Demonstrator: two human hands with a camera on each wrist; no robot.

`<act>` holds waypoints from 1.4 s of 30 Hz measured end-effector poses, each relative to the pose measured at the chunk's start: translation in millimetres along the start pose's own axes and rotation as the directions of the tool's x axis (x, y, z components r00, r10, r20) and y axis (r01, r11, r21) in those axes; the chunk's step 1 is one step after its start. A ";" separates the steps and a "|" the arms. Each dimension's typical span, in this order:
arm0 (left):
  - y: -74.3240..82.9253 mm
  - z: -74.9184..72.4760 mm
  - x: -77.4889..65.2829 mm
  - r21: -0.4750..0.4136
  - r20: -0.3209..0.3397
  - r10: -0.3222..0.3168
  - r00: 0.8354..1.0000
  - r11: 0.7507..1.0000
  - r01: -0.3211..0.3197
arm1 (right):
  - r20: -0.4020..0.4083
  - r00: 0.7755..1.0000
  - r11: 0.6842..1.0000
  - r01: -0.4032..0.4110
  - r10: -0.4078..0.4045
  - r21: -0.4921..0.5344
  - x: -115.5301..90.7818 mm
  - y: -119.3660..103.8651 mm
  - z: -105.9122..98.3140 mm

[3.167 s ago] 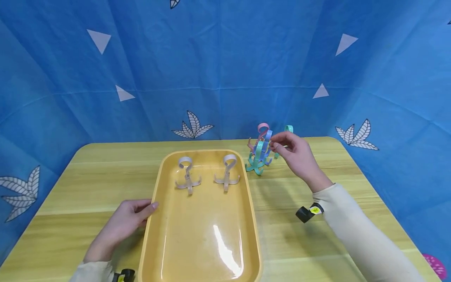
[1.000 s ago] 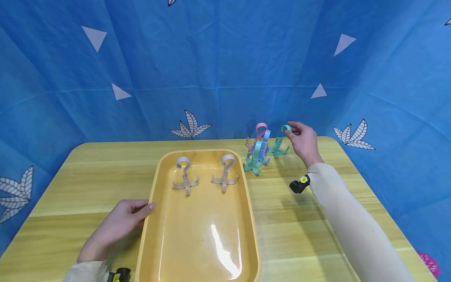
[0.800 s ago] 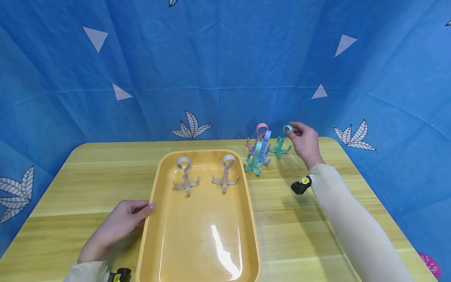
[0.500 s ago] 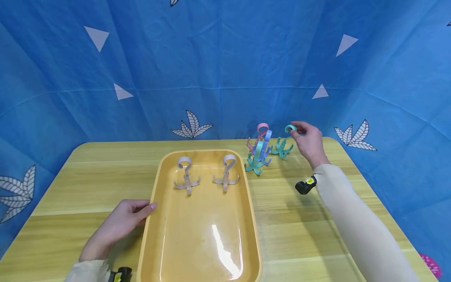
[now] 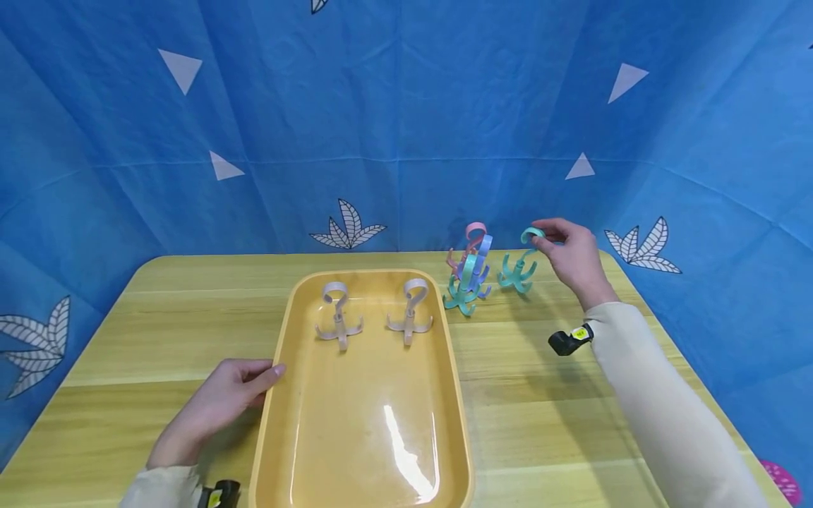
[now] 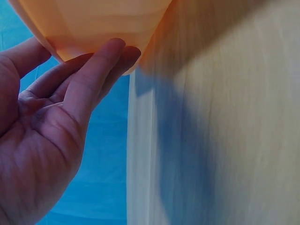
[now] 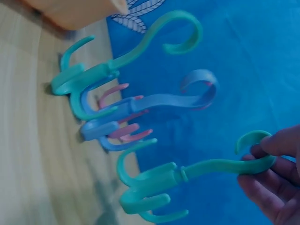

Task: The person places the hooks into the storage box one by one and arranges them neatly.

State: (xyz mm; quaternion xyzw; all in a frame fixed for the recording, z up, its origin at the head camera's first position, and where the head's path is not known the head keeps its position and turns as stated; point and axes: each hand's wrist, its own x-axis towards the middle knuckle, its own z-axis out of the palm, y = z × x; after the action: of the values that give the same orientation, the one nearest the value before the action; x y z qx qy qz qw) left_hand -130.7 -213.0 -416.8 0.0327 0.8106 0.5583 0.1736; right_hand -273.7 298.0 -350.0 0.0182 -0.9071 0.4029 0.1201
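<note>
My right hand (image 5: 574,257) pinches the curled top of a green multi-prong hook (image 7: 211,166), thumb and fingertips closed on the curl. Its prongs hang to the left, tilted, apart from the other hooks; whether they touch the table cannot be told. Left of it stand another green hook (image 7: 93,72), a blue hook (image 7: 154,101) and a pink hook (image 5: 475,230) in a close cluster, the pink one partly hidden. My left hand (image 5: 219,402) grips the left rim of a yellow tray (image 5: 356,430), thumb over the rim, fingers outside. Inside the tray stand two pale hooks (image 5: 340,330).
The wooden table (image 5: 533,423) extends around the tray, its rounded back edge close to a blue patterned cloth (image 5: 394,127). The clustered hooks are just beyond the tray's back right corner.
My right hand has moved from beside the blue hook to the green hook behind, taken its curl and drawn it rightward, away from the cluster. My left hand has stayed on the tray.
</note>
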 end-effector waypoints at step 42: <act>-3.7 -3.5 1.3 -0.082 0.067 0.036 0.997 0.996 -0.030 | 0.103 0.971 0.976 0.219 -0.216 -0.017 -62.6 -65.7 -29.7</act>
State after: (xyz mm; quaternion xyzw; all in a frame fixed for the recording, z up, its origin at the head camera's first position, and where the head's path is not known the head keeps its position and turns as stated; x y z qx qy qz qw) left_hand -132.5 -217.2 -419.4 0.0580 0.7802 0.5922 0.1931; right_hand -198.3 271.4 -297.6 0.1359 -0.9101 0.3732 0.1179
